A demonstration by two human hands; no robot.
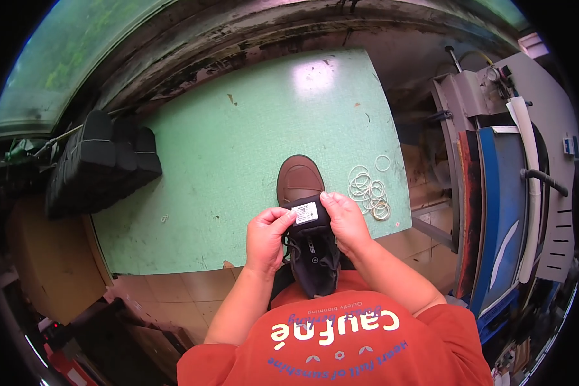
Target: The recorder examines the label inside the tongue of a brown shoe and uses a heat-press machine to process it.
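Note:
A brown shoe (300, 182) with a black lining lies between my hands, its toe pointing away from me over the green table's near part. Its black tongue is pulled up and shows a small white label (305, 213). My left hand (267, 233) pinches the tongue at the label's left edge, thumb on top. On the other side, my right hand (345, 222) grips the tongue's right corner with its thumb. The open heel end, with a dark insole (313, 252), faces my body; dark laces hang at its left side.
Several pale rubber bands (368, 193) lie on the green tabletop (225, 161) right of the shoe. Bundled black foam-like pieces (103, 161) stand at the table's left end. A machine with a blue panel (503, 212) and a white hose stands at the right.

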